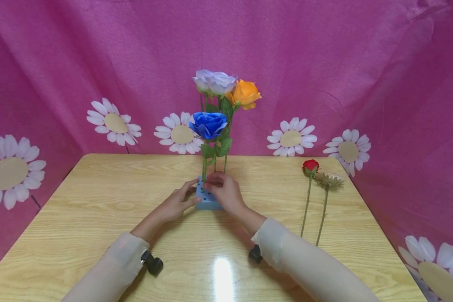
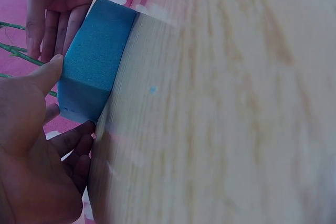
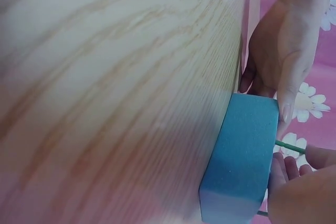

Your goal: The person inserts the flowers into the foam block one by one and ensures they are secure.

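A light blue block with holes in its top (image 1: pixel 209 205) stands on the table with several artificial flowers upright in it. My left hand (image 1: pixel 176 204) holds the block's left side, thumb at the near corner. My right hand (image 1: pixel 229 195) is over the block's top, its thumb and fingertips pinching a green stem (image 3: pixel 290 147) low down, near the holes. A blue rose (image 1: pixel 208 125) rises nearest me. Pale lilac roses (image 1: pixel 219 83) and an orange rose (image 1: pixel 245 94) stand taller behind it. My right hand hides part of the block's top and the lower stems.
On the table's right side lie a red rose (image 1: pixel 311 166) and a pale flower (image 1: pixel 330 180), stems toward me. The wooden table (image 1: pixel 109 197) meets a pink curtain (image 1: pixel 324 54) with a daisy print at the back and sides.
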`<state>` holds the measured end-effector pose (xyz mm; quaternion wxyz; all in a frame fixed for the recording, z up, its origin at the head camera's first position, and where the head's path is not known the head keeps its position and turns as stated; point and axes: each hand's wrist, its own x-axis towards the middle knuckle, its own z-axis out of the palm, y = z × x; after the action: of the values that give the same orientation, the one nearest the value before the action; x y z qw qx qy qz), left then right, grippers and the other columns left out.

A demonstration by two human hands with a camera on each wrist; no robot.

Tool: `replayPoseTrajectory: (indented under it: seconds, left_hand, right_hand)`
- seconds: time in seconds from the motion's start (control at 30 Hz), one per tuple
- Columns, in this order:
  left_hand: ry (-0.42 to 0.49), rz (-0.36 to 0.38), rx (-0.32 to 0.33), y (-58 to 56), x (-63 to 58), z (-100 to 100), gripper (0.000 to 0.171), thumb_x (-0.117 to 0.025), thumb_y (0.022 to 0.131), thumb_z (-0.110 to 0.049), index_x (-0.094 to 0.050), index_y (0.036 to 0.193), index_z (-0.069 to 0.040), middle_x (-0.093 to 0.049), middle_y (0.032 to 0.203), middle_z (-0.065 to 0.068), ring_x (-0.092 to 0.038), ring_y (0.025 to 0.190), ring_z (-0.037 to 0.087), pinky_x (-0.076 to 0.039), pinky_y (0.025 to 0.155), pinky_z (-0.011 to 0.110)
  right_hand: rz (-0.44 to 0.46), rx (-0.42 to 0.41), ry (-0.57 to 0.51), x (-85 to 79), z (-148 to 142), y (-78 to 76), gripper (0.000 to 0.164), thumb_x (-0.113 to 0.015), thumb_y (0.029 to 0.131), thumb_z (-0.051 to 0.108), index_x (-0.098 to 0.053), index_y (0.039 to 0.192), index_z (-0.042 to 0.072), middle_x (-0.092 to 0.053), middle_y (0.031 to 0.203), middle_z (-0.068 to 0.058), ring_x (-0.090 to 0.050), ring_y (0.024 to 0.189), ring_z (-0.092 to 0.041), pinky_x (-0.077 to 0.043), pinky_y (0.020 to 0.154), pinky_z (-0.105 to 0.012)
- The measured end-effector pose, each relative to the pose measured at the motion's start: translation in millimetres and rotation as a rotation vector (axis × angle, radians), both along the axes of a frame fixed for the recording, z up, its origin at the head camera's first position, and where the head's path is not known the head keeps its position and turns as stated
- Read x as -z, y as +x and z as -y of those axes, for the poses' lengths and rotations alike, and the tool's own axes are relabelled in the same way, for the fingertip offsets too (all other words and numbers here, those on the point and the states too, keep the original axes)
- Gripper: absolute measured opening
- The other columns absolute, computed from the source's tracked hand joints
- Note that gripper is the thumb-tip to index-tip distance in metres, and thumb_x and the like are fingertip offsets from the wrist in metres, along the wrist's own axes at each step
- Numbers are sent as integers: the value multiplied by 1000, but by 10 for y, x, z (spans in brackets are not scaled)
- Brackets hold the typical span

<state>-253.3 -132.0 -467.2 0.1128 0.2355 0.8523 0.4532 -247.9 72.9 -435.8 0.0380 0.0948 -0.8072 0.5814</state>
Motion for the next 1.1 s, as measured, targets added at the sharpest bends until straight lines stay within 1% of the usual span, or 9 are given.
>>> replayPoseTrajectory:
  seconds: [0.27, 0.53, 0.73, 1.0, 1.1]
  left_hand:
    - [-10, 0, -9, 2, 1, 2, 70, -58, 107, -31, -23, 164, -11, -49, 152, 26, -33, 150, 43, -21, 121, 63]
    - [-9, 0, -5, -6, 13, 3, 70, -59, 107, -31, -23, 164, -10, -48, 153, 27, -33, 150, 43, -20, 122, 63]
    - [-7, 1, -6, 4, 6, -4, 71, -59, 107, -30, -23, 163, -9, -48, 153, 27, -33, 150, 44, -19, 122, 63]
    - [-19, 22, -16, 8, 5, -2, 72, -58, 107, -33, -21, 164, -11, -44, 156, 27, -28, 152, 44, -17, 122, 64]
    - [-25, 23, -19, 8, 5, -4, 72, -58, 107, -34, -21, 164, -11, -44, 156, 27, -28, 152, 44, -17, 122, 64]
  right_hand:
    - [22, 8, -11, -6, -105, 47, 25, -76, 92, 7, -71, 116, -1, -76, 110, -15, -72, 107, -29, -57, 96, -39]
    - [15, 18, -7, -11, -212, 126, 22, -76, 93, 7, -71, 113, -2, -76, 109, -14, -72, 105, -28, -57, 93, -41]
    - [32, 30, -18, -4, -281, 161, 18, -77, 92, 7, -73, 109, 0, -76, 107, -13, -72, 102, -26, -57, 90, -39]
    - [57, 37, -47, 12, -378, 199, 19, -78, 91, 5, -74, 109, 1, -76, 102, -11, -71, 95, -19, -55, 82, -27]
    - [63, 32, -64, 18, -423, 218, 21, -77, 91, 5, -73, 111, -1, -76, 104, -12, -71, 95, -19, -55, 81, -26]
